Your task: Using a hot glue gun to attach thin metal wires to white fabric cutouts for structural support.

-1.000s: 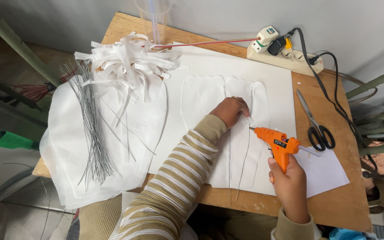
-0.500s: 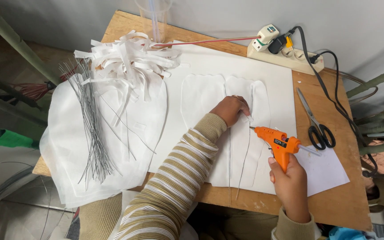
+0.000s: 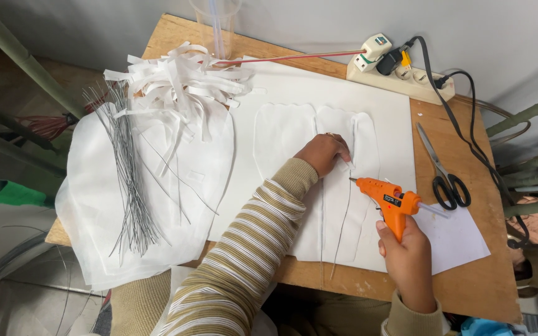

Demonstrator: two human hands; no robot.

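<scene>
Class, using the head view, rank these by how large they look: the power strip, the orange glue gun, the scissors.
1. Power strip, longest.
2 and 3. Scissors and orange glue gun look about alike, so unranked.

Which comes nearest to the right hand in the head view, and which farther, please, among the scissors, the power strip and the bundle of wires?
Measured from the right hand, which grips the orange glue gun:
1. Scissors: just above and right of it, on bare wood.
2. Power strip: at the table's back edge, beside the wall.
3. Bundle of wires: far across on the left, lying on white fabric.
</scene>
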